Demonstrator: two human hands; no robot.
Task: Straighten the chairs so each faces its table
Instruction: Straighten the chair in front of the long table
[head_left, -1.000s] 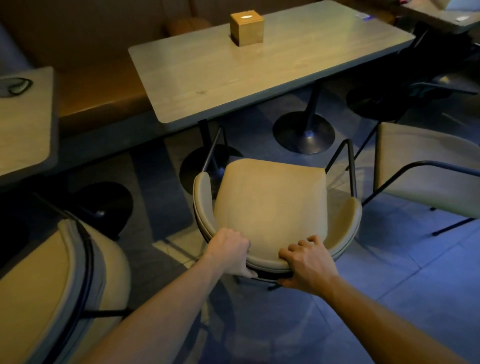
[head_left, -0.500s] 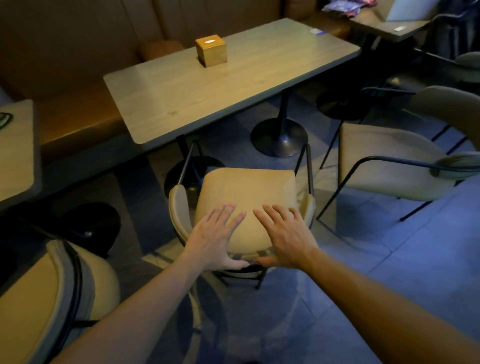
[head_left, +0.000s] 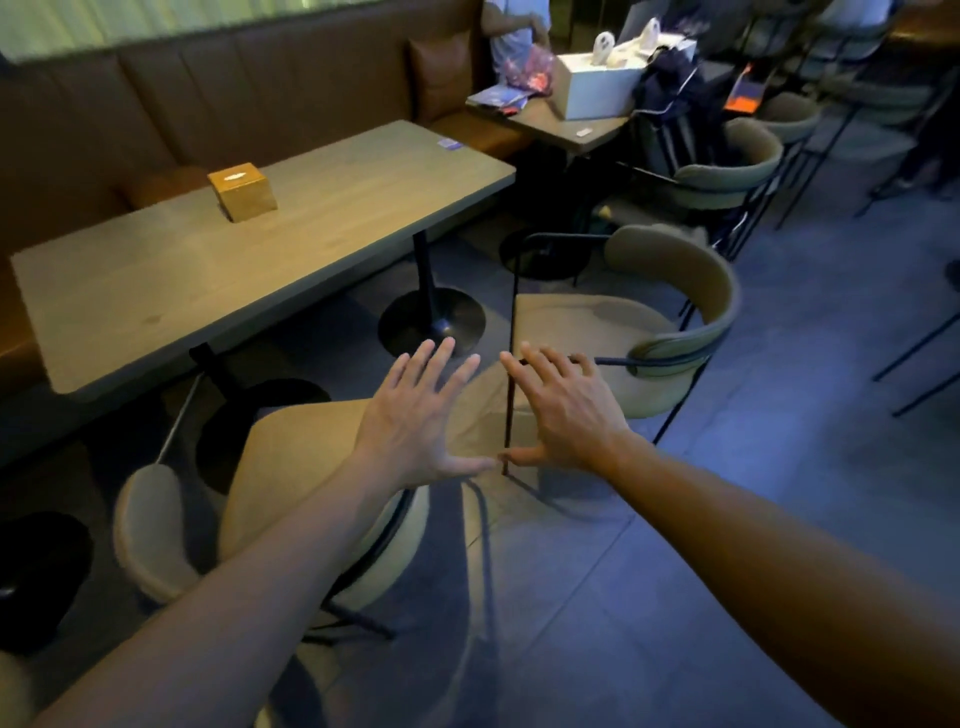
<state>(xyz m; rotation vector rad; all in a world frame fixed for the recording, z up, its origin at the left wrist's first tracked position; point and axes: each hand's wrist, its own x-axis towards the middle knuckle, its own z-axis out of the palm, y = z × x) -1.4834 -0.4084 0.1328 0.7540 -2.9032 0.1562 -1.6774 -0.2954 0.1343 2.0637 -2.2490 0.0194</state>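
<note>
I am holding both hands out flat, fingers spread and gripping nothing: my left hand (head_left: 415, 415) is hovering over the near chair (head_left: 291, 478), which is sitting at the table (head_left: 218, 270), and my right hand (head_left: 566, 410) is reaching toward the second chair (head_left: 670, 317), which seems, through blur, to be angled away from the table.

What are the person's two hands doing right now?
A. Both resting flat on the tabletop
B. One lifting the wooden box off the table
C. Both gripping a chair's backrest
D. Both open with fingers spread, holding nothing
D: the left hand and right hand are open with fingers spread, in the air between the near chair and the next chair, holding nothing.
</note>
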